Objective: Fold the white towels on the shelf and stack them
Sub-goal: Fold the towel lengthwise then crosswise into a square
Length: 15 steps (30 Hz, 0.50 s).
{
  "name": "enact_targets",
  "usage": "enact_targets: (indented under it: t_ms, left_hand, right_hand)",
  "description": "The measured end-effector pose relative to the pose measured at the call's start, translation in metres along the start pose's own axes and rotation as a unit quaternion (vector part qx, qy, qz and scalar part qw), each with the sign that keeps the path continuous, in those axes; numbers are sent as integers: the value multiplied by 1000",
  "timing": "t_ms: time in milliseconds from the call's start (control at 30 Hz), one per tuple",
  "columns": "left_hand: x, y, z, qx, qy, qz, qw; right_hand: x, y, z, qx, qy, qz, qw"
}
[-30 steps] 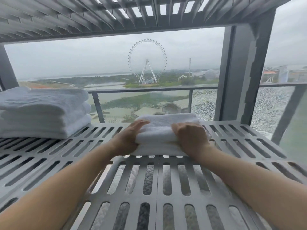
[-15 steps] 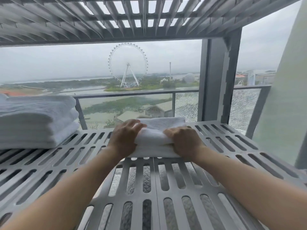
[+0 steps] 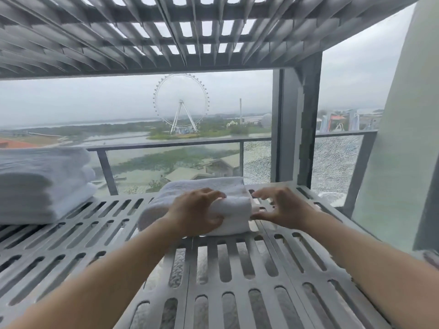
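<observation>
Slotted grey metal formed the shelf (image 3: 237, 284) beneath both forearms, with an upper shelf (image 3: 190, 32) of the same slats overhead. At its middle the left grip (image 3: 194, 210) clutched the near edge of a folded white towel (image 3: 204, 185), fingers curled over the top fold and thumb tucked against the front. The right grip (image 3: 285, 207) held nothing: its fingers were spread and bent like a claw just beside the towel's right end, thumb at or nearly at the cloth, too close to tell. The towel lay flat on the shelf, towards the back. Well apart to the left sat a stack of folded towels (image 3: 40, 184). Beyond stood a balcony railing (image 3: 180, 144), a grey pillar (image 3: 297, 127) and a distant Ferris wheel (image 3: 181, 103) under an overcast sky.
</observation>
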<state>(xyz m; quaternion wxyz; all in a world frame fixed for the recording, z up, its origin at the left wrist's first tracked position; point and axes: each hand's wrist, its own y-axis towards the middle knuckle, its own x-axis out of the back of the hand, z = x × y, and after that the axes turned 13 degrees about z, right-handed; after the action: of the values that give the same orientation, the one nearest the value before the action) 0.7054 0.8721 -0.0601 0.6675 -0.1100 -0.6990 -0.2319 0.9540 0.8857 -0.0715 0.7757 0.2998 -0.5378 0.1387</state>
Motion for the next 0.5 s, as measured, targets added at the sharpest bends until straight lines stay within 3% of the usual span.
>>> enact_targets:
  t_ms: [300, 500]
  left_hand:
    - [-6, 28, -32, 75, 0, -126, 989]
    - [6, 36, -39, 173, -70, -229, 955]
  right_hand:
    - [-8, 8, -15, 15, 22, 4, 1000]
    - [-5, 12, -10, 77, 58, -109, 989]
